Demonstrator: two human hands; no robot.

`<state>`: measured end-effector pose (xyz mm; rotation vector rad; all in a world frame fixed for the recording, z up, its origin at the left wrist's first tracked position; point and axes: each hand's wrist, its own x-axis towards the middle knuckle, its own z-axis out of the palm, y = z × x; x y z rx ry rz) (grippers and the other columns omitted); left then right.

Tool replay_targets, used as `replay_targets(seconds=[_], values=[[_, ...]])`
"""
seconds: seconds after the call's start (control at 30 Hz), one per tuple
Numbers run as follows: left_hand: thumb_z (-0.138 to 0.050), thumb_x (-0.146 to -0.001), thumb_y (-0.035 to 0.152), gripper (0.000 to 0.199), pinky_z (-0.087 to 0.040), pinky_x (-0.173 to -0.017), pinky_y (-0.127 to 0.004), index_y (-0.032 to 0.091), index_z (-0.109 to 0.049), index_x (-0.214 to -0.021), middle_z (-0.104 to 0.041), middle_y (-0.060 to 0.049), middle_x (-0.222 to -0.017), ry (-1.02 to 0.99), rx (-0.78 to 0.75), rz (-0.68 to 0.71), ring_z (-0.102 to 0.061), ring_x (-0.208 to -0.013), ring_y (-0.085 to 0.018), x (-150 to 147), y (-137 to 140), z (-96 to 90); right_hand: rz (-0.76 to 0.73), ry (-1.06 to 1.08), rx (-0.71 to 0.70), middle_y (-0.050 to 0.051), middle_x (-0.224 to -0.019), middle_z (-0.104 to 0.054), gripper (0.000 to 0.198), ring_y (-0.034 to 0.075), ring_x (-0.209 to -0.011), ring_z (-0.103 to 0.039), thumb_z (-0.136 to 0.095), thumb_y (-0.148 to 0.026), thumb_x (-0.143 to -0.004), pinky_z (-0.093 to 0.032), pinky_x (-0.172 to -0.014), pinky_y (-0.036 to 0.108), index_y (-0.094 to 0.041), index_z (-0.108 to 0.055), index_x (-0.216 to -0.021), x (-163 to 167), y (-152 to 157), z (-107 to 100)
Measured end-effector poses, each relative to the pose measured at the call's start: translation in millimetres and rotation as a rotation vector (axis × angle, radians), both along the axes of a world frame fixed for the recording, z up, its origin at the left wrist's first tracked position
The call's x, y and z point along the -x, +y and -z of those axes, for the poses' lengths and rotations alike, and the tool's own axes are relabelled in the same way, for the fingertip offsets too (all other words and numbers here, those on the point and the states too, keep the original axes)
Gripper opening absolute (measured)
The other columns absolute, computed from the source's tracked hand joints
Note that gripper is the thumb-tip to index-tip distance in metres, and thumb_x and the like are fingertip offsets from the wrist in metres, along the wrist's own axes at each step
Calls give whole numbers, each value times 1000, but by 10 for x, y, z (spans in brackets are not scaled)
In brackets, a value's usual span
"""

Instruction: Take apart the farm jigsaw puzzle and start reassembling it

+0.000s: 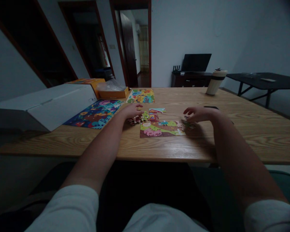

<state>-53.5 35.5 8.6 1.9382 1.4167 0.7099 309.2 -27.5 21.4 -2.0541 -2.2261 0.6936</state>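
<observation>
Left hand [132, 111] and right hand [198, 114], grips unclear, beside unfinished puzzle [165, 129]: green, brown, pink.

I see everything under dim, bluish light, with a soft pale sheen on the surface [174, 149] along its near edge and a hazy shadow just left of my right forearm [234, 154]. The puzzle pieces [189, 124] under my right fingers [188, 110] look smeared and murky. Wide-angle stretch slants the leftmost door frame [56, 39], and the top right corner darkens.
</observation>
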Motion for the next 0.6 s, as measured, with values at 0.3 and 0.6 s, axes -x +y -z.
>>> replay_targets(seconds=[0.3, 0.6], values=[[-66, -79, 40, 35, -43, -96, -38, 20, -70, -108, -65, -13, -122, 297, -314, 82, -60, -109, -31, -50, 43, -66, -183, -157, -23, 8, -98, -72, 55, 26, -83, -67, -67, -42, -77, -50, -75, 36, -27, -63, -130, -48, -262, 158], [-58, -83, 32, 37, -42, -102, -38, 19, -68, -116, -64, -11, -125, 333, -403, 103, -58, -114, -29, -85, -17, -93, -173, -342, -256, 15, -103, -71, 48, 27, -86, -66, -57, -27, -81, -46, -67, 32, -17, -60, -127, 3, -240, 201]])
